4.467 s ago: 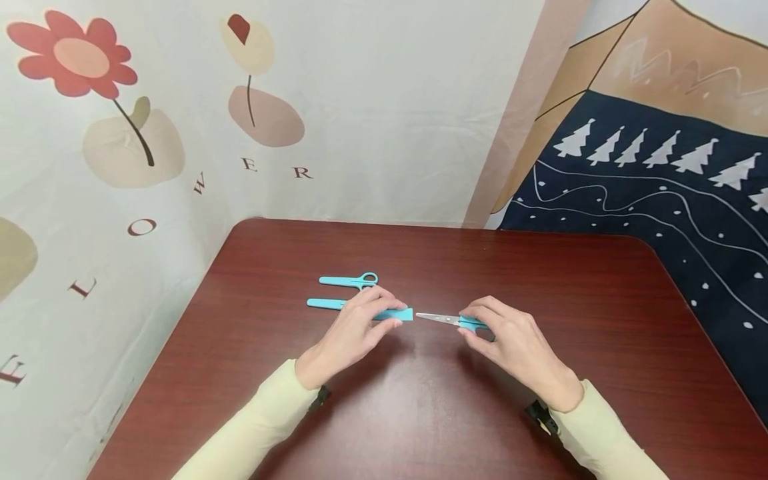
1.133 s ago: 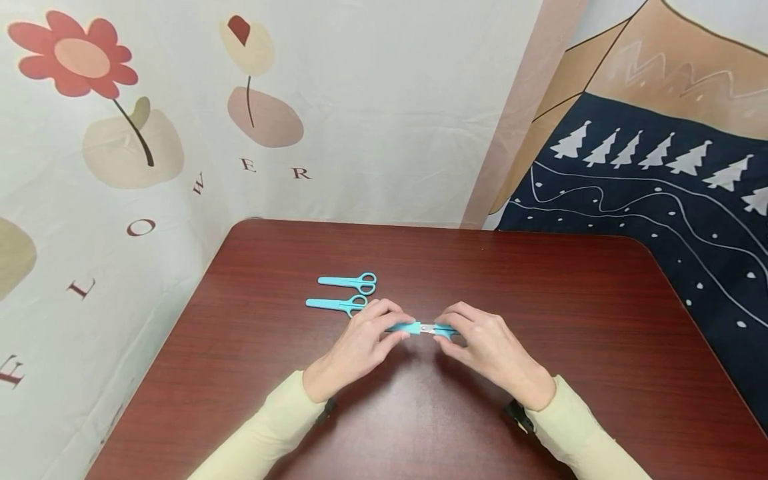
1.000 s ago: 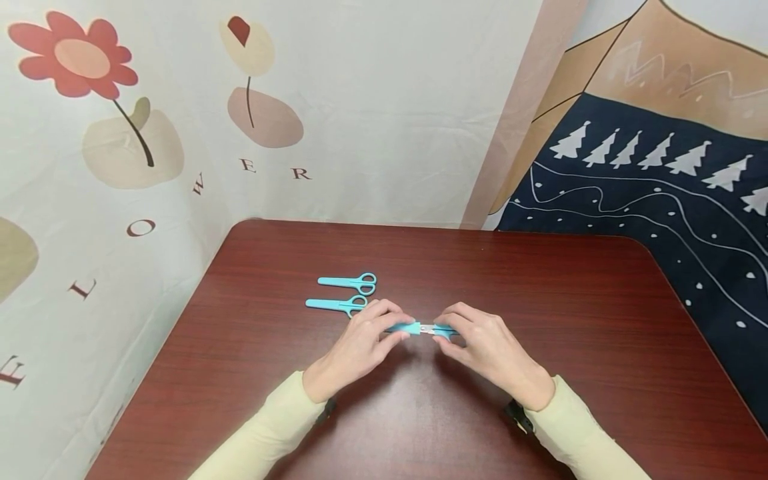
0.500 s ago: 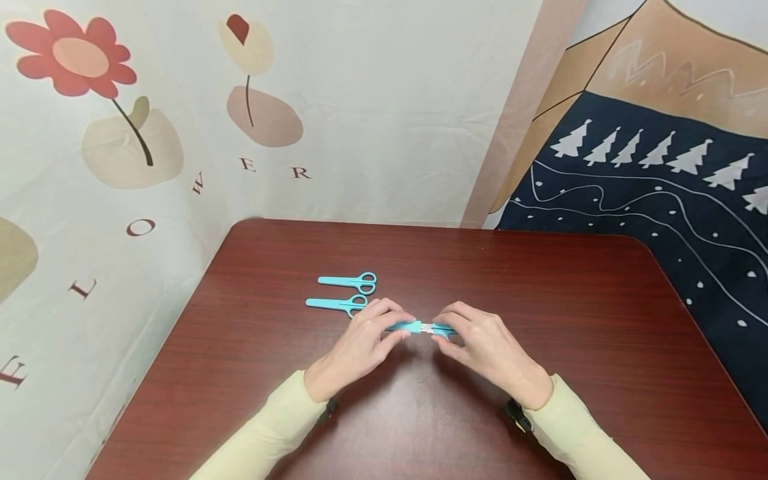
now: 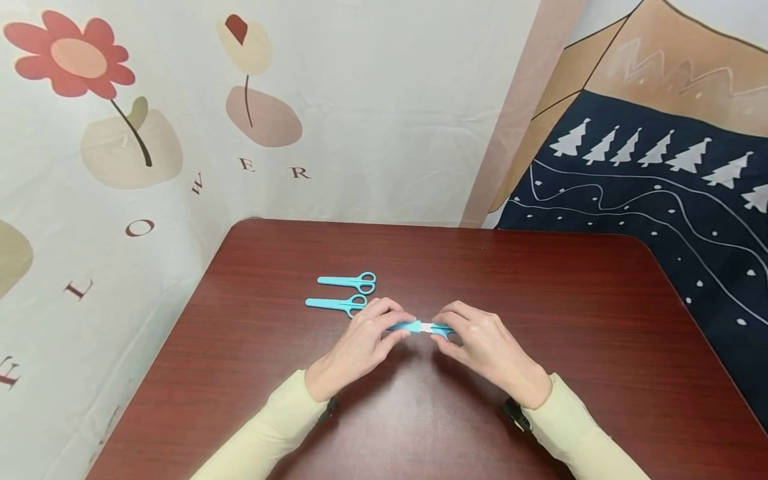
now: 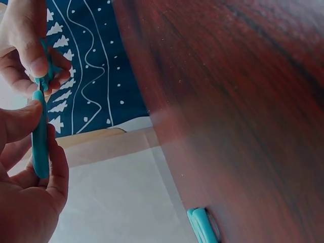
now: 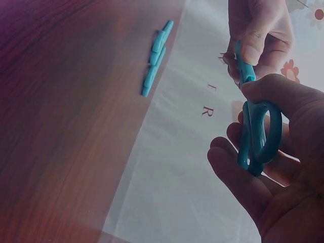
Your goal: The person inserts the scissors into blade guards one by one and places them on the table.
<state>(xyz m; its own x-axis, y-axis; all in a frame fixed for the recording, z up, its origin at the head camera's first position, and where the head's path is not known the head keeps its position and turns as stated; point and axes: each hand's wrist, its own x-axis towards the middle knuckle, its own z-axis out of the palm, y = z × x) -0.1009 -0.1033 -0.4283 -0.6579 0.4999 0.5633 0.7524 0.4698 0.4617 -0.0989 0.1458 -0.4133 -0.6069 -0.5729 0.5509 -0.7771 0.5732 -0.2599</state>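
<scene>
My left hand (image 5: 360, 343) pinches a turquoise scissors cover (image 6: 40, 139) between thumb and fingers. In my right hand (image 5: 495, 347) are the turquoise handles of a pair of scissors (image 7: 268, 131), held between thumb and fingers. The blades sit mostly inside the cover; in the head view a short strip of bare metal shows between cover and handles. Both hands are above the table, close together. Just beyond my left hand lie two more turquoise scissors in covers, the farther pair (image 5: 342, 281) and the nearer pair (image 5: 333, 305), whose handle is partly behind my fingers.
A dark red-brown table (image 5: 288, 253) with rounded far corners carries everything. Behind it hangs a pale cloth (image 5: 384, 133) printed with flowers and letters. A dark blue cloth (image 5: 630, 187) with white trees hangs at the right.
Since the oldest frame, my hands have come together and slightly nearer, and the blades, bare at first, have gone into the cover. Over the last second almost nothing has moved.
</scene>
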